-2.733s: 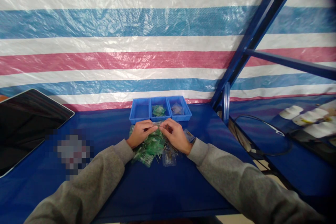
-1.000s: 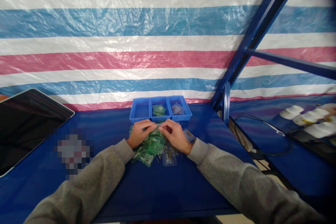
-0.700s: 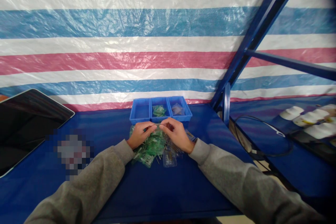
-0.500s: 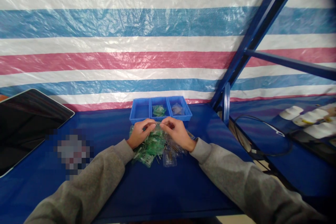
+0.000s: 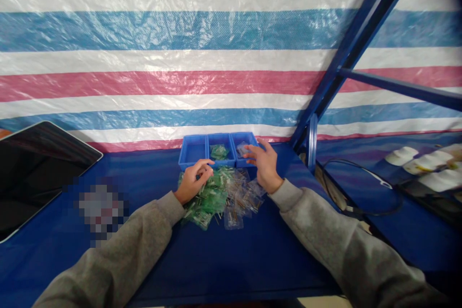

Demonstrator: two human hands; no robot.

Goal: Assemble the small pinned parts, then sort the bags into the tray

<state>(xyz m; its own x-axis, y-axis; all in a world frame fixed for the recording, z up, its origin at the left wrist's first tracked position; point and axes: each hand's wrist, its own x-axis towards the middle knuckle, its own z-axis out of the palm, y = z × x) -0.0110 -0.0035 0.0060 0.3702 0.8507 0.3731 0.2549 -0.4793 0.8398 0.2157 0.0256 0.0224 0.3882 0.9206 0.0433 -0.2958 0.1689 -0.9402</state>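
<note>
A pile of small green bags [image 5: 212,197] lies on the blue table, with clear bags of metal pieces [image 5: 240,197] against its right side. Over the left part of the green pile is my left hand [image 5: 195,180], fingers curled with a small gap at the tips; nothing shows in it. My right hand [image 5: 265,163] is at the front right edge of the right blue bin [image 5: 254,140], its fingers spread above the clear bags [image 5: 241,148] inside. Green bags [image 5: 218,152] lie in the middle bin [image 5: 221,137]. The left bin [image 5: 194,151] holds nothing visible.
A dark-screened device [image 5: 39,173] lies at the left, near a pixelated patch. Behind the table hangs a striped sheet [image 5: 162,82]. A blue metal frame [image 5: 332,67] rises at the right, beyond which are a black cable [image 5: 325,183] and white containers [image 5: 401,155].
My right hand has moved right and forward, away from my left hand to the right bin, and its fingers have spread. My left hand has barely moved.
</note>
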